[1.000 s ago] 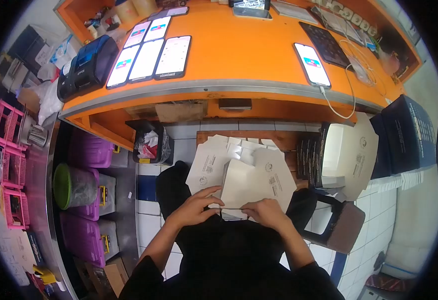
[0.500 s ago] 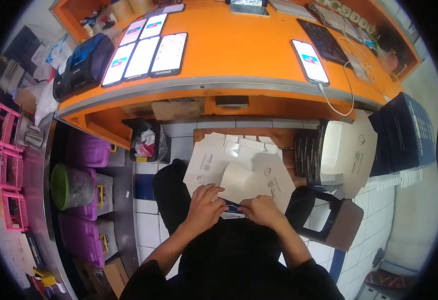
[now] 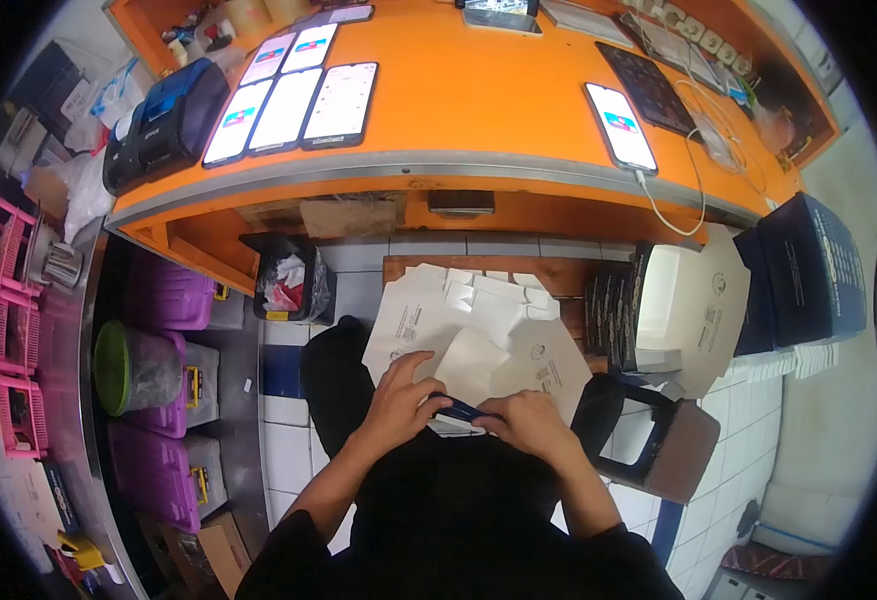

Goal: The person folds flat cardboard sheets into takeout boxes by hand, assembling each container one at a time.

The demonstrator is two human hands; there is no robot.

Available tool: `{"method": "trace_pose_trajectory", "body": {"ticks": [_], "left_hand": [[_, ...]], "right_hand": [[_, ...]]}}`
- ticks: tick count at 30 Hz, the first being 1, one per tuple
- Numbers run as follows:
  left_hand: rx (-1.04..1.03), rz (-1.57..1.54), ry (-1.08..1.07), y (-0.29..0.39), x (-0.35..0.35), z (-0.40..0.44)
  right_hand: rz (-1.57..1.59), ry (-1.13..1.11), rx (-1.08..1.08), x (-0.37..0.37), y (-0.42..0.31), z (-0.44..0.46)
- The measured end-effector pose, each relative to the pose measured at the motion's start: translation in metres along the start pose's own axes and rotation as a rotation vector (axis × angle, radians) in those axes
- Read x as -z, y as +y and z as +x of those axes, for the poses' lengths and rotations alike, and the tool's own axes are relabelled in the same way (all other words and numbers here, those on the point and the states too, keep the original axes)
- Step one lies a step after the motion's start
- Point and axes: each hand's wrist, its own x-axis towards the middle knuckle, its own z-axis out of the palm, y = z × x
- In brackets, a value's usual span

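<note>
A white cardboard box blank (image 3: 472, 364) with a dark blue outer side curves up in front of my lap. My left hand (image 3: 400, 408) grips the left end of its blue near edge, thumb below and index finger raised off the card. At the right end of that edge, my right hand (image 3: 526, 424) pinches the card between thumb and curled fingers. Under and beyond it lie other flat white box blanks (image 3: 548, 352) with small dark print, their flaps pointing away from me. My forearms partly hide the lap area.
Phones (image 3: 340, 105) and a black printer (image 3: 168, 130) lie on the orange desk (image 3: 468, 110). A charging phone (image 3: 620, 127) is at right. Below stand a small bin (image 3: 296, 285), folded boxes (image 3: 613, 310), a brown-topped stool (image 3: 683, 450) and purple-lidded containers (image 3: 153, 470).
The blue near edge of the box blank has lifted and shows more. My left index finger has straightened away from the card; both hands keep hold of the edge.
</note>
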Motion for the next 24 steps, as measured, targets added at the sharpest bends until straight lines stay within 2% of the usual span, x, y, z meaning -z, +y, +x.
{"method": "trace_pose_trajectory", "body": {"ticks": [1, 3, 5, 7, 9, 10, 11, 13, 15, 17, 18, 19, 21, 23, 24], "left_hand": [[0.017, -0.028, 0.004, -0.002, 0.001, -0.001], [0.045, -0.056, 0.016, -0.006, 0.001, -0.006], [0.258, -0.079, 0.139, -0.017, -0.005, -0.009], [0.308, -0.114, 0.217, -0.022, -0.01, -0.009], [0.334, -0.038, 0.249, -0.018, -0.012, -0.007], [0.235, -0.049, 0.245, -0.01, -0.013, -0.007], [0.238, -0.048, 0.245, -0.002, -0.012, -0.006], [0.039, -0.052, 0.195, 0.014, -0.008, -0.002], [-0.002, -0.05, 0.182, 0.027, -0.009, 0.0], [-0.073, -0.089, 0.115, 0.037, -0.01, 0.001], [-0.07, -0.105, 0.11, 0.04, -0.011, 0.002], [-0.072, -0.108, 0.112, 0.039, -0.012, 0.003], [-0.04, -0.077, 0.139, 0.034, -0.014, 0.003], [0.003, -0.088, 0.217, 0.033, -0.018, 0.0], [0.049, -0.1, 0.293, 0.033, -0.02, -0.002]], "right_hand": [[-0.004, -0.004, 0.006, 0.002, 0.002, -0.003], [-0.072, 0.132, -0.015, 0.003, 0.01, -0.012], [-0.088, 0.195, -0.018, 0.002, 0.017, -0.014], [-0.104, 0.266, -0.029, 0.001, 0.019, -0.015], [-0.197, 0.49, 0.067, -0.003, 0.011, -0.012], [-0.196, 0.489, 0.066, -0.005, 0.008, -0.011], [-0.236, 0.539, 0.025, -0.006, 0.005, -0.011], [-0.276, 0.586, -0.005, -0.011, 0.002, -0.007], [-0.412, 0.665, 0.017, -0.019, 0.004, -0.005], [-0.466, 0.575, 0.064, -0.019, -0.003, -0.008], [-0.516, 0.49, 0.105, -0.019, -0.005, -0.01], [-0.52, 0.49, 0.105, -0.021, -0.006, -0.01], [-0.579, 0.443, 0.238, -0.026, -0.005, -0.012], [-0.559, 0.489, 0.212, -0.027, -0.006, -0.012], [-0.582, 0.743, 0.169, -0.024, -0.008, -0.008]]}}
